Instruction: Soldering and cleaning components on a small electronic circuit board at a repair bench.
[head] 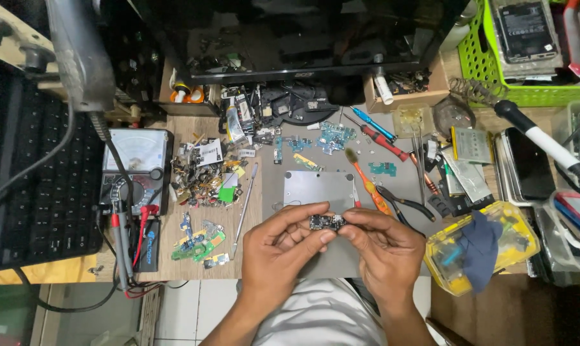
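Currently both hands, left hand point(278, 247) and right hand point(381, 242), pinch the small circuit board point(327, 222) by its ends, fingers closed, at 6 o'clock of the grey plate point(315, 187); it looks light, stiff, fragile: edge-grip only.

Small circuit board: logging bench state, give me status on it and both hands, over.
Left hand and right hand: both in fingertip grip on small circuit board. Board held above grey work mat. Orange toothbrush and pliers lie close by, not touching.
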